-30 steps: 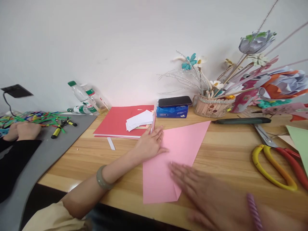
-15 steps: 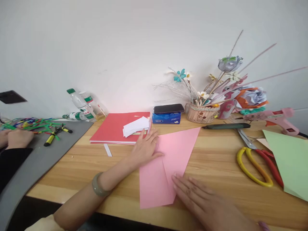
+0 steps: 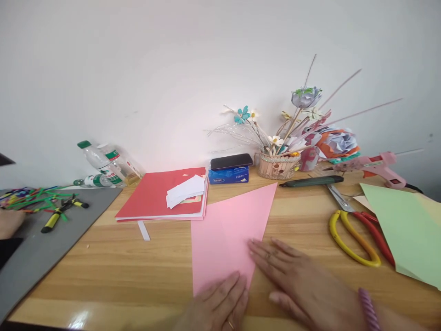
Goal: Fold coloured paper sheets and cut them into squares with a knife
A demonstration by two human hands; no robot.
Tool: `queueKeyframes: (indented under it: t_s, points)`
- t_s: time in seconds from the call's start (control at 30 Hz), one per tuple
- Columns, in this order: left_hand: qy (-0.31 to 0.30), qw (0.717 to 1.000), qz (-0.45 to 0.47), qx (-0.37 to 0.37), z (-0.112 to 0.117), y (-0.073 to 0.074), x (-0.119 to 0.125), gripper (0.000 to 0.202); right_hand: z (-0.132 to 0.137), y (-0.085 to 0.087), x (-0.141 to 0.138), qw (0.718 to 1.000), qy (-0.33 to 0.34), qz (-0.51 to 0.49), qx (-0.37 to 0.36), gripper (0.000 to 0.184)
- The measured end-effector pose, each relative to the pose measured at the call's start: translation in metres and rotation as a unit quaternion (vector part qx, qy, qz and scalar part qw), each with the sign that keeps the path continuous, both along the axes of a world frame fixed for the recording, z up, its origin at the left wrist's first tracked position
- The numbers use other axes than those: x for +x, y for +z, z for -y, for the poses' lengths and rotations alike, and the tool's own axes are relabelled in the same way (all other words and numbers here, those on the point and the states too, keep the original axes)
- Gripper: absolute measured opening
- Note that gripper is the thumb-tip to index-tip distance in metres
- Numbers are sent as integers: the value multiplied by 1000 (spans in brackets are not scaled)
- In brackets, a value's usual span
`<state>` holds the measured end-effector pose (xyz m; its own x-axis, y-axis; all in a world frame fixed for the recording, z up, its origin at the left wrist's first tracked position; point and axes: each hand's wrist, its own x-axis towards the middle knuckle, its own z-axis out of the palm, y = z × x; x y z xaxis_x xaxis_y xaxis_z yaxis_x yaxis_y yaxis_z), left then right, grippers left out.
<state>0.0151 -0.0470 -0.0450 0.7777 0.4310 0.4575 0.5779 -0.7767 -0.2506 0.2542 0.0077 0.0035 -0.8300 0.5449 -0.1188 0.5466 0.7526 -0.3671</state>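
Note:
A folded sheet of pink paper (image 3: 229, 230) lies flat on the wooden table, its sharp corner pointing to the far right. On its near end rests my left hand (image 3: 220, 301), fingers laid out flat and partly covering the near edge. My right hand (image 3: 289, 271) is stretched flat along the right edge, its fingertips touching the paper and its thumb apart from the fingers. Neither hand grasps anything. The near corner of the pink sheet is hidden under my left hand.
Left of the sheet, a stack of red paper (image 3: 144, 195) bears white slips (image 3: 186, 189). To the right lie scissors (image 3: 372, 239), a utility knife (image 3: 312, 181), green paper (image 3: 403, 234) and a pink glue gun (image 3: 375, 168). A co-worker's hand (image 3: 10, 223) is beside pliers (image 3: 60, 215) at far left.
My left hand has moved from the far left part of the pink paper to its near end. My right hand stays along the right edge. The view has shifted slightly.

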Motion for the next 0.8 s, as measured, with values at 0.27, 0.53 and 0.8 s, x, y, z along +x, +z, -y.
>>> queueKeyframes:
  t_s: [0.27, 0.53, 0.8]
  points:
    - [-24, 999, -22, 30, 2, 0, -4, 27, -69, -21, 35, 983, -112, 25, 142, 54]
    - [2, 999, -27, 33, 16, -7, -18, 26, -91, -25, 43, 962, -158, 51, 216, 58]
    - [10, 999, -4, 52, 22, -9, -19, 25, -93, -35, 46, 950, -147, 39, 272, 56]
